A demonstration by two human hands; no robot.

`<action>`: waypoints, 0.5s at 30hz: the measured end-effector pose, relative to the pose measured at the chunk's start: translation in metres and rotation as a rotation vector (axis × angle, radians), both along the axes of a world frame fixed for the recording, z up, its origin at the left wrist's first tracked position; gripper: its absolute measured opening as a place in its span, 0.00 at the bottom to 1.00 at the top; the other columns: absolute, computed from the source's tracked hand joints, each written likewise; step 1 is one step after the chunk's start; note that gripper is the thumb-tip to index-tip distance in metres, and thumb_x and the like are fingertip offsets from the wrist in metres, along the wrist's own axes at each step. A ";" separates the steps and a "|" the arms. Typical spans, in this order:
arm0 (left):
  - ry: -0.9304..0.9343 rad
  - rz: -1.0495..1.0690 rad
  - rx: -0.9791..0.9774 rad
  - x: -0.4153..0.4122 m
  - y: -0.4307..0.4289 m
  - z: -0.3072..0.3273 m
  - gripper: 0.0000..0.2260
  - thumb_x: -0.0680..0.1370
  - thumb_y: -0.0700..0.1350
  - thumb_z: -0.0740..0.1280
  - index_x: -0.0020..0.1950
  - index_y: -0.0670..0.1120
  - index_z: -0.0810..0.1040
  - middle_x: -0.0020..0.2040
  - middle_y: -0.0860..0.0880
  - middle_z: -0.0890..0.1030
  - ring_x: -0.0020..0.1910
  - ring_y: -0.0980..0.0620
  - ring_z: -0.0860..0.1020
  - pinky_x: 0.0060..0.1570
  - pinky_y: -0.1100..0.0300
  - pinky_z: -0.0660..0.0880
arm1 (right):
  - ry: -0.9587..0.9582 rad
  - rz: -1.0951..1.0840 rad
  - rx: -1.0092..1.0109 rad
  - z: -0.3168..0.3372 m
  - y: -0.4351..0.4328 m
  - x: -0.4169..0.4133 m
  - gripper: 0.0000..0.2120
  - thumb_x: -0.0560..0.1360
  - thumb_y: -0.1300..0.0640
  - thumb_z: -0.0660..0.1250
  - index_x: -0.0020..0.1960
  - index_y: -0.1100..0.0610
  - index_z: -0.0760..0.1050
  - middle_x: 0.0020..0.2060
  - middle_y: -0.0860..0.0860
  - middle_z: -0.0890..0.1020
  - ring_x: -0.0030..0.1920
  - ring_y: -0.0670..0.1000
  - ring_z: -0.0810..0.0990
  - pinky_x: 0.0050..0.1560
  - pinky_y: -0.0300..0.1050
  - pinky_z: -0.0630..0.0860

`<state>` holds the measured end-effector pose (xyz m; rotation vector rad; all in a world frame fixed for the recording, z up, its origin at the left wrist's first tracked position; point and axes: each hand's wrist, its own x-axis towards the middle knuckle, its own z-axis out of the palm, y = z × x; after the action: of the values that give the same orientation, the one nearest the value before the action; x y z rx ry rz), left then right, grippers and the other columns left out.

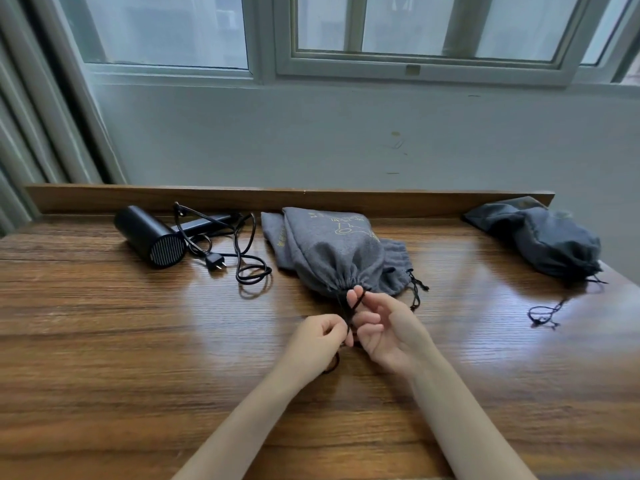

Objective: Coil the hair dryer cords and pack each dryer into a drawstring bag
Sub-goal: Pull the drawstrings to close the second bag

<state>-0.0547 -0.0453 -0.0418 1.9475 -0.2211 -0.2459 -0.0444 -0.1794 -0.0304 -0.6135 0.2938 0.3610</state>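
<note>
A filled grey drawstring bag (332, 254) lies mid-table, its mouth cinched toward me. Its black drawstring (349, 308) runs from the mouth into both hands. My left hand (320, 341) pinches the string with curled fingers. My right hand (381, 330) has the string looped over its raised fingers. A black hair dryer (149, 237) lies at the back left, its loose black cord (242, 258) and plug (215, 263) sprawled beside it. A flat grey bag (394, 268) lies partly under the filled one.
A dark, filled drawstring bag (550, 242) sits at the back right, its string (545, 313) trailing on the wood. The wooden table (138, 358) has a raised back ledge (207, 199) against a wall under windows.
</note>
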 end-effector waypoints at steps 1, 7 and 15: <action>-0.116 -0.001 0.128 0.001 0.000 -0.001 0.17 0.77 0.39 0.59 0.29 0.50 0.73 0.26 0.53 0.71 0.26 0.55 0.69 0.29 0.60 0.64 | -0.036 0.033 -0.040 -0.001 0.000 0.000 0.12 0.78 0.64 0.53 0.45 0.60 0.74 0.33 0.52 0.82 0.18 0.41 0.64 0.15 0.28 0.60; -0.510 0.079 0.574 0.006 -0.002 -0.009 0.11 0.78 0.50 0.60 0.51 0.47 0.80 0.45 0.50 0.72 0.47 0.48 0.76 0.42 0.57 0.68 | -0.353 0.260 -0.790 -0.003 -0.006 0.003 0.19 0.78 0.68 0.51 0.53 0.55 0.78 0.32 0.48 0.80 0.20 0.40 0.63 0.18 0.29 0.58; -0.762 -0.009 0.608 0.008 0.011 0.004 0.07 0.73 0.44 0.69 0.38 0.43 0.80 0.41 0.47 0.73 0.32 0.45 0.76 0.30 0.57 0.67 | -0.604 0.323 -1.266 -0.001 -0.007 0.007 0.08 0.75 0.64 0.63 0.47 0.54 0.79 0.26 0.44 0.79 0.20 0.41 0.66 0.20 0.32 0.63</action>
<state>-0.0464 -0.0347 -0.0377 2.5718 -0.7150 0.4990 -0.0375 -0.1867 -0.0314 -1.9808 -0.2164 0.2468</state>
